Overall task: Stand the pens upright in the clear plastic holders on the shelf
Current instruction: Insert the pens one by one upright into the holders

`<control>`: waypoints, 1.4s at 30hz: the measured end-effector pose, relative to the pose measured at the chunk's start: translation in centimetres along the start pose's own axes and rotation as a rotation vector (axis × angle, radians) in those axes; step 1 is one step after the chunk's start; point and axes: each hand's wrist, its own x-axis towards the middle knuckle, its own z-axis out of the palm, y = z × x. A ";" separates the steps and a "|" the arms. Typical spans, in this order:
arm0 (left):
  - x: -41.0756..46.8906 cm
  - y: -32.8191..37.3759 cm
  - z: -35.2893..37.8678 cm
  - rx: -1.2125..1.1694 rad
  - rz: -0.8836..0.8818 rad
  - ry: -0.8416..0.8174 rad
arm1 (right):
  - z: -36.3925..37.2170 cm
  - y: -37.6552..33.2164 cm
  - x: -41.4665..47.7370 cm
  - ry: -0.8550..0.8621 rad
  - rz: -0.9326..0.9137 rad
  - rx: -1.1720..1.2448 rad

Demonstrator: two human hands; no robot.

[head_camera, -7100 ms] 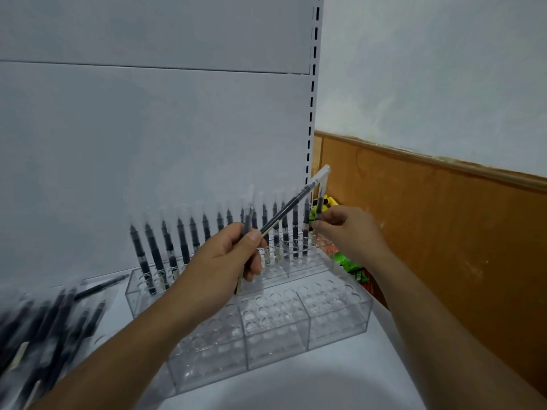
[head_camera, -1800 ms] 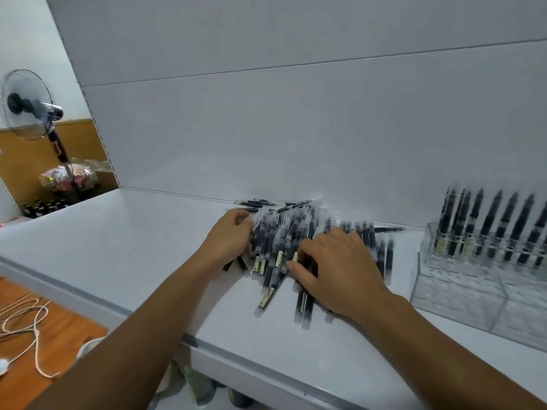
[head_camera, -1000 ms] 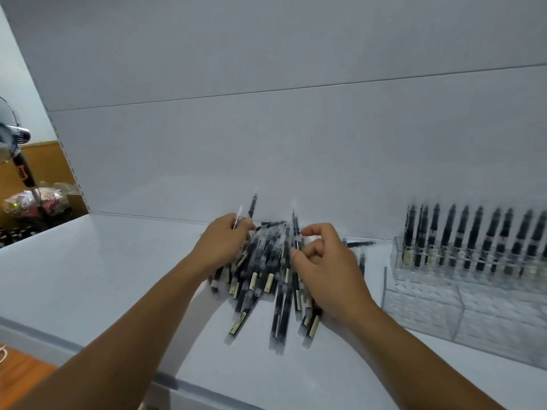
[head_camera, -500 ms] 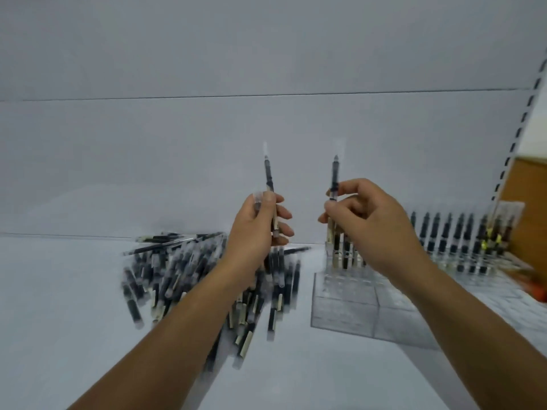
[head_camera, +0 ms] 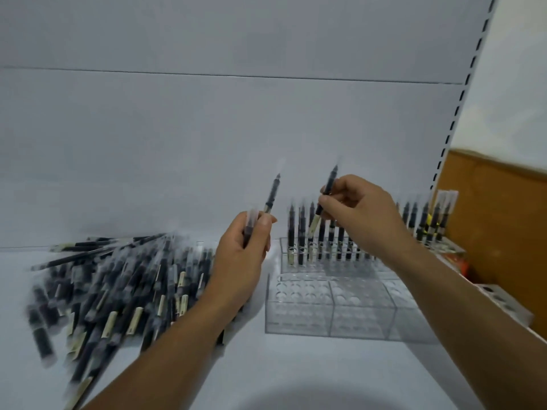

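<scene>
Left hand [head_camera: 242, 255] pinches a slim black clear-capped pen [head_camera: 271, 196] upright; right hand [head_camera: 361, 214] pinches a second black pen [head_camera: 324, 196], tilted above the clear plastic holder [head_camera: 331, 306] near the white shelf's [head_camera: 296, 374] right edge, probably lining up a hole. Loose pen pile [head_camera: 118, 285] lies toward the left edge.

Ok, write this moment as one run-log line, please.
left hand: grips left pen | right hand: pinches right pen | holder: front holes empty | pile: lying left of holder

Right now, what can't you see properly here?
Head view only:
- Pen pile: motion blur; count and labels unreadable.
- Holder: right hand hides part of its back row.
- Left hand: fingers hide whether it grips one pen or two.
- Orange thing: right arm hides most.
</scene>
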 end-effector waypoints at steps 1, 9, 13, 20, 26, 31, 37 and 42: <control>0.0 -0.1 -0.1 0.006 -0.001 -0.002 | 0.2 0.1 0.2 -0.008 0.000 -0.025; -0.1 -0.2 -0.6 0.063 0.018 -0.032 | 0.4 0.7 0.4 -0.049 0.010 -0.179; -0.2 -0.2 -0.6 0.095 0.041 -0.042 | 0.2 1.1 0.5 -0.120 0.025 -0.271; -0.2 -0.3 -0.4 0.156 0.113 -0.084 | 0.8 2.0 0.1 -0.284 0.067 -0.403; -0.2 -0.6 -0.4 0.248 0.154 -0.127 | -0.8 2.2 -1.2 -0.155 -0.005 -0.278; -0.3 -0.5 -0.4 0.318 0.204 -0.176 | -0.6 0.8 -2.2 -0.297 0.059 0.196; -0.3 -0.4 -0.6 0.414 0.254 -0.210 | -0.4 0.3 -2.3 -0.324 0.088 0.475; -0.4 0.1 -1.0 0.464 0.227 -0.133 | -2.0 0.6 -1.3 -0.034 0.133 0.562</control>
